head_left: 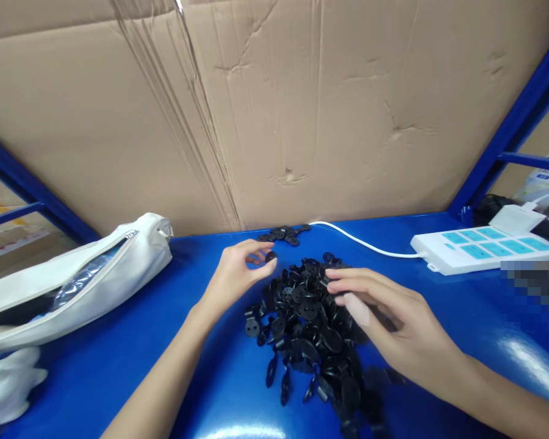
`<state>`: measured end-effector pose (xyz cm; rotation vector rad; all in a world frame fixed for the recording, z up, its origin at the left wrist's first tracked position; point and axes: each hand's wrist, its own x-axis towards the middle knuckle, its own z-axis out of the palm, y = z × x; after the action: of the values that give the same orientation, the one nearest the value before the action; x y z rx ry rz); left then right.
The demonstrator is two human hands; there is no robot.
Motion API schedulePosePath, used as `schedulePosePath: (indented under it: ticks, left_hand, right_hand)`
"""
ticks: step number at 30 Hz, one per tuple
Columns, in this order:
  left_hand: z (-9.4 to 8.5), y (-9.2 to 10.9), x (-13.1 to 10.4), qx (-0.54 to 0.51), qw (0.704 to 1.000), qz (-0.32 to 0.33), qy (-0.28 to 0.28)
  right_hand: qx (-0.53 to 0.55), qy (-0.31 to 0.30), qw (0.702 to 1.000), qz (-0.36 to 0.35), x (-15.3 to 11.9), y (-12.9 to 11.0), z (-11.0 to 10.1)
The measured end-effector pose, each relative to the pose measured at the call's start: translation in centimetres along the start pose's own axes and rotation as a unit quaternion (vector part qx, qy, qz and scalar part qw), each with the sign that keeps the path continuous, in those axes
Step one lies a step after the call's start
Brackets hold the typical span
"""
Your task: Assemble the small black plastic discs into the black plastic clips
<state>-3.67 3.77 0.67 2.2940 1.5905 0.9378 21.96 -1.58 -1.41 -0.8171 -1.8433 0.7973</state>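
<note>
A large pile of small black plastic parts [308, 311] lies on the blue tabletop [229, 366], many of them round discs with holes. At the pile's upper left, my left hand [242, 268] pinches one black part [271, 256] between thumb and fingers. Over the pile's right side is my right hand [393, 317], fingers stretched toward the left and thumb apart, with a pale covering on the thumb. Black parts lie just beyond its fingertips; none is clearly held. Behind the pile, a smaller group of flat black parts [283, 234] rests near the cardboard.
A white power strip [485, 247] with a white cable [361, 238] is at the right. An open white pouch [119, 274] and a white plush-like object [10, 384] are at the left. Cardboard [274, 110] stands behind, between blue metal posts [507, 116].
</note>
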Motion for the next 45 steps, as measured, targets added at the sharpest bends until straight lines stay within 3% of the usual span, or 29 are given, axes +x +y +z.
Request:
schedulePosePath:
  ticks: [2,4,6,11,17,21,25,32,35,38,40,45]
  left_hand:
    - [-0.2,2.3,-0.7,-0.071,0.997,0.029,-0.001]
    - [0.1,4.5,-1.5,-0.242,0.967,0.079,0.005]
    - [0.8,6.0,-2.2,-0.315,0.942,0.116,-0.002]
    - [2.1,7.2,-2.9,-0.292,0.94,0.176,-0.015]
    - [2.2,7.3,-3.1,-0.246,0.946,0.208,-0.023]
    - [2.2,7.2,-3.3,-0.224,0.95,0.21,-0.062]
    - [2.5,7.6,-3.4,-0.179,0.95,0.246,-0.068]
    - [2.2,7.9,-3.2,-0.151,0.945,0.288,0.003]
    - [1.4,7.0,-2.8,-0.116,0.95,0.288,0.033]
    - [0.4,6.1,-2.3,-0.036,0.964,0.262,0.011]
    - [0.0,5.5,-2.1,0.02,0.974,0.225,-0.026]
    - [-0.4,3.2,-1.5,0.128,0.979,0.142,-0.072]
  right_hand:
    - [0.121,-0.03,0.988,0.088,0.3,-0.4,0.0]
    - [0.227,-0.079,0.957,0.162,0.5,-0.7,-0.2]
    - [0.294,-0.129,0.925,0.201,0.7,-0.8,-0.3]
    - [0.385,-0.201,0.873,0.221,0.7,-0.4,-0.3]
    - [0.406,-0.216,0.858,0.23,0.8,-0.2,-0.4]
    - [0.406,-0.208,0.858,0.235,1.0,-0.3,-0.4]
    - [0.374,-0.213,0.865,0.258,1.2,-0.6,-0.2]
    - [0.275,-0.165,0.913,0.254,1.2,-0.9,-0.4]
    - [0.194,-0.088,0.964,0.162,0.8,-0.3,-0.5]
    - [-0.004,-0.011,1.0,0.002,0.8,0.9,-0.7]
    - [-0.132,-0.048,0.989,-0.037,1.0,1.7,-1.0]
    - [-0.25,-0.189,0.95,0.017,1.5,2.4,-1.4]
